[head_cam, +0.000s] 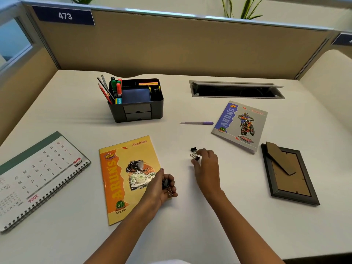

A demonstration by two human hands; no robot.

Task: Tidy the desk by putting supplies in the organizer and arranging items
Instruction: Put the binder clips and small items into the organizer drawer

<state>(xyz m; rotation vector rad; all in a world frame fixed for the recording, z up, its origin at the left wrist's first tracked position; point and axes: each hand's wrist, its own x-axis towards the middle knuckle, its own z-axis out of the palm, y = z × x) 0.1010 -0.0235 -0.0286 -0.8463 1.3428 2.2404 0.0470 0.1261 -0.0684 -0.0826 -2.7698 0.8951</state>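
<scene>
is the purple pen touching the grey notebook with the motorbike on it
Apart. In the head view, a thin strip of bare desk shows between the cap end of the purple pen and the left edge of the grey notebook.

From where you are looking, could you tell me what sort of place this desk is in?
Most likely an office cubicle. A tan partition panel walls in the desk and carries a numbered plate reading 473, a cable-access slot is cut into the desk surface, and a stationery organizer stands near the back.
</scene>
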